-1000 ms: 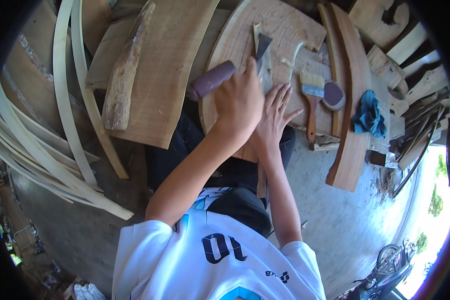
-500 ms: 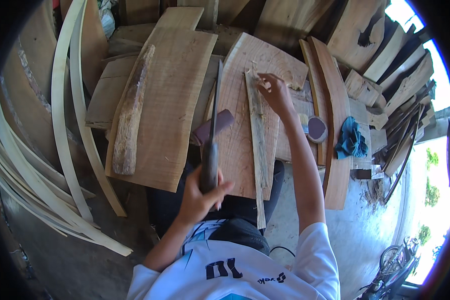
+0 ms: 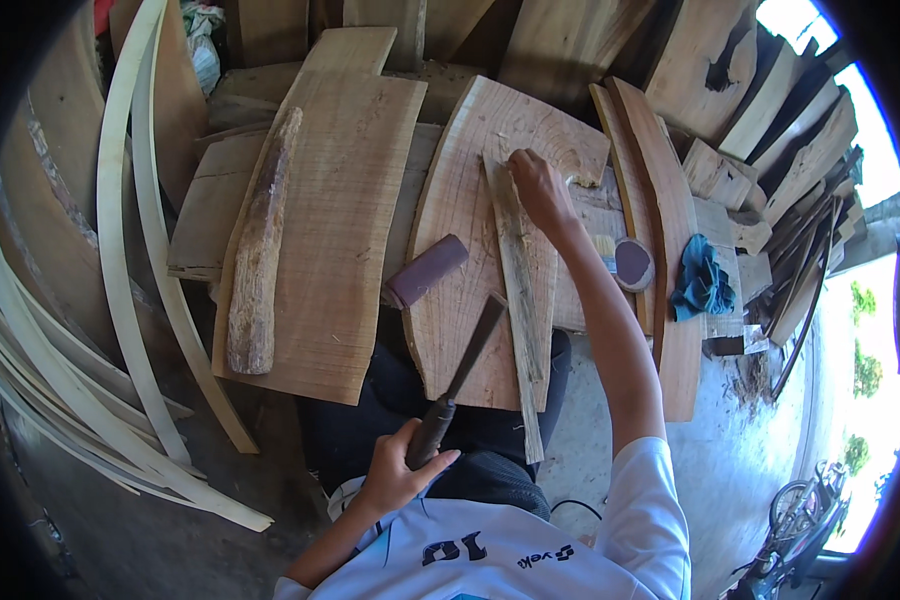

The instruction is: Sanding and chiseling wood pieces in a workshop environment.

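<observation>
My left hand [image 3: 400, 470] grips the dark handle [image 3: 430, 430] of a long-bladed metal tool [image 3: 475, 345], held low over my lap and angled up to the right. My right hand [image 3: 540, 190] has its fingers curled on the upper end of a narrow weathered wood strip [image 3: 520, 340], which lies lengthwise on a reddish, curve-cut board [image 3: 450, 220]. A purple sandpaper roll [image 3: 427, 270] rests on that board's left side. Right of my forearm are a purple-faced round piece [image 3: 633, 264] and a paintbrush [image 3: 604, 247], partly hidden by the arm.
A wide plank [image 3: 350, 200] carries a barky piece [image 3: 255, 300] at left. Pale bent strips [image 3: 115, 250] stack farther left. Long boards [image 3: 660, 180] and a crumpled teal cloth [image 3: 703, 280] lie right. Offcuts [image 3: 790, 140] lean behind; a motorbike [image 3: 790, 515] stands lower right.
My left hand has come down from the sandpaper roll, holding the tool, whose blade now tilts right. My right hand has moved up the strip and curled its fingers. The view has shifted.
</observation>
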`<state>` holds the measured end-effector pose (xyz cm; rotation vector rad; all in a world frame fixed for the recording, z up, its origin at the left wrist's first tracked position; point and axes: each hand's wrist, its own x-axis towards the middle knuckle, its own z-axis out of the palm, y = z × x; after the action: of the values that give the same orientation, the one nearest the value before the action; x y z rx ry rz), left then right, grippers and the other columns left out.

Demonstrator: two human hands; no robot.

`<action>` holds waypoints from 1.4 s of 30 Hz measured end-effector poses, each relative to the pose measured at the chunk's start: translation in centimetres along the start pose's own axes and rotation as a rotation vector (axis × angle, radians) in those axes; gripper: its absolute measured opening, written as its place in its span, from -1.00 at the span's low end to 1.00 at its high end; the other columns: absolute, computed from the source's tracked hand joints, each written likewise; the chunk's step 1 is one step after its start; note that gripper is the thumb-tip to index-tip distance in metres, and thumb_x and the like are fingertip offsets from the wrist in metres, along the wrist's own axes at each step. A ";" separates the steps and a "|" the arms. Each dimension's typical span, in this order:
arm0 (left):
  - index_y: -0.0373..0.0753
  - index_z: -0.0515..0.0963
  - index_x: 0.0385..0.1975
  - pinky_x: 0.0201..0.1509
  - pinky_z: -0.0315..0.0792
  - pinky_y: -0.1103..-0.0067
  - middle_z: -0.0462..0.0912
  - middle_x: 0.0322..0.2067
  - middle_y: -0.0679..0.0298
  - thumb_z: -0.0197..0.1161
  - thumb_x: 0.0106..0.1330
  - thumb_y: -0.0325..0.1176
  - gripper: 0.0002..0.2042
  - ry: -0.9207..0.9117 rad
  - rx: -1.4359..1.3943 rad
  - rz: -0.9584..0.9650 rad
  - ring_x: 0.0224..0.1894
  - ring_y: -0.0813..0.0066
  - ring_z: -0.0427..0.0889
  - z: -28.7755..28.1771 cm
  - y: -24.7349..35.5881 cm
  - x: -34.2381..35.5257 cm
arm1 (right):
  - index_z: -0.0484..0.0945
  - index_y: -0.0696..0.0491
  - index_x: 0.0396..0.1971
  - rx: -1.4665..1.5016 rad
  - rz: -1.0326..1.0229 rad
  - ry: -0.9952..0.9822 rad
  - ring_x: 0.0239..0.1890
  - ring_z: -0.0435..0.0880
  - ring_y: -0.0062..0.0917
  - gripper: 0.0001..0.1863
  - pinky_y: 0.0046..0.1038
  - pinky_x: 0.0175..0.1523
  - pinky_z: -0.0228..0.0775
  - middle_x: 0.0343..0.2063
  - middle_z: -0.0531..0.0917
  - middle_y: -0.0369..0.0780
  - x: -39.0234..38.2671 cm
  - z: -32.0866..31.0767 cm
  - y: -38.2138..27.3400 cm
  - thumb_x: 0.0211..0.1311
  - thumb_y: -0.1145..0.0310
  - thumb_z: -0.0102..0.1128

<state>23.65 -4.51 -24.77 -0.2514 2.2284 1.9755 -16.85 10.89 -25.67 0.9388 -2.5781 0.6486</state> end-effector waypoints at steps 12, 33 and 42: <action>-0.26 0.43 -0.47 -0.59 0.24 0.59 0.40 -0.74 0.32 0.41 0.21 -0.20 -0.69 0.011 0.017 0.026 -0.72 0.57 0.42 2.3 -0.9 -0.8 | 0.54 -0.01 -0.38 -0.840 -0.310 -0.120 -0.33 0.70 -0.45 -0.92 -0.37 -0.17 0.38 -0.52 0.66 -0.27 4.0 1.1 2.2 0.13 0.34 0.16; -0.35 0.23 0.30 -0.24 0.41 0.67 0.57 -0.33 0.22 0.23 0.23 -0.43 -0.39 0.078 0.035 0.282 -0.37 0.63 0.52 -1.2 2.5 1.0 | 0.37 0.17 0.18 -0.188 0.333 -0.032 0.30 0.28 -0.11 -0.37 -0.06 0.30 0.12 0.25 0.34 0.03 -14.1 -5.1 -11.2 0.25 0.05 0.19; -0.25 0.13 0.40 -0.24 0.40 0.71 0.53 -0.25 0.27 0.20 0.26 -0.46 -0.32 0.169 -0.105 0.197 -0.35 0.73 0.46 -2.9 7.0 2.8 | 0.17 0.21 0.32 0.214 0.403 0.104 0.46 -0.08 0.10 -0.35 0.29 0.40 -0.43 0.35 0.07 0.24 -16.4 -0.9 -14.5 0.28 0.32 0.13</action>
<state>19.31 -6.61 -18.25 -0.2265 2.3346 2.2557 4.92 10.00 -27.70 0.4225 -2.6592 1.0672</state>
